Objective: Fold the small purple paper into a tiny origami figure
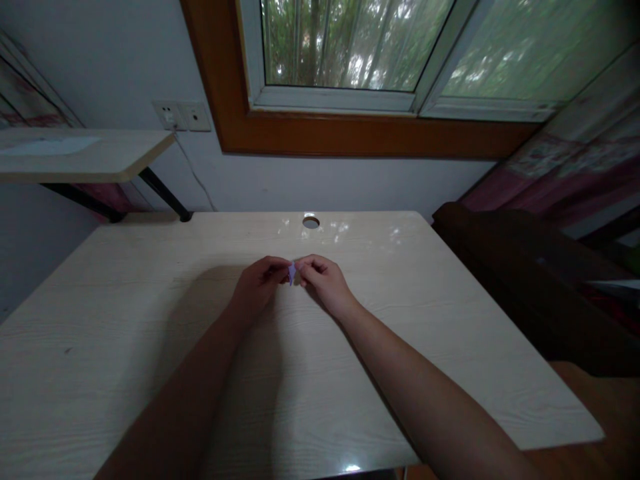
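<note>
A small purple piece, which looks like folded paper (292,273), is pinched between my two hands over the far middle of the desk. My left hand (260,280) is closed, with thumb and fingertips on the piece's left side. From the right, my right hand (324,277) is also closed, its thumb and forefinger at the piece's right edge. Part of the piece is hidden behind the fingertips, so its full shape does not show.
The pale wood-grain desk (150,333) has a round cable hole (311,222) near its back edge. At the left, a raised shelf (100,160) stands on black legs. A wall socket (181,116) holds a plug with a white cord. Dark wooden furniture (510,280) stands at the right.
</note>
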Demonstrator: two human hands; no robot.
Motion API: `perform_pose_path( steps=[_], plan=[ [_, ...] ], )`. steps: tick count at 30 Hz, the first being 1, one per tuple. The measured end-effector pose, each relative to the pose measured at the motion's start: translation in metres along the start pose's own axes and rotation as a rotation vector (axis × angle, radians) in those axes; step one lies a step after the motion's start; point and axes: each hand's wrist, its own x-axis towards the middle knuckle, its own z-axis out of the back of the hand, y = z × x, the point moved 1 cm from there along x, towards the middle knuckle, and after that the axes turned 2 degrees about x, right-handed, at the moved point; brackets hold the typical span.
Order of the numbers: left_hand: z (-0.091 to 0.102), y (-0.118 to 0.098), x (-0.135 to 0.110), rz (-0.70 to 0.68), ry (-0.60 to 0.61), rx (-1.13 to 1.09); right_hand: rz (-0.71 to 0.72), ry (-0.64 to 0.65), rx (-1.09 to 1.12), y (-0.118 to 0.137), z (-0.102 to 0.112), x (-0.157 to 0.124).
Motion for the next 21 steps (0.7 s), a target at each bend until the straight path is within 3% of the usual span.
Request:
perform_pose_path(
  steps=[12,17,21],
  plan=[
    [0.0011,0.0012,-0.0007,0.017,-0.017,0.046,0.019,0.028,0.001,0.0002,-0.0009,-0.0004],
    [0.0008,0.0022,-0.0019,0.02,-0.003,-0.001,0.035,0.04,0.011,0.0003,-0.0023,-0.0019],
    [0.0004,0.0034,-0.0001,0.045,-0.063,-0.08,0.048,0.031,0.025,0.0008,-0.0036,-0.0033]
  ],
)
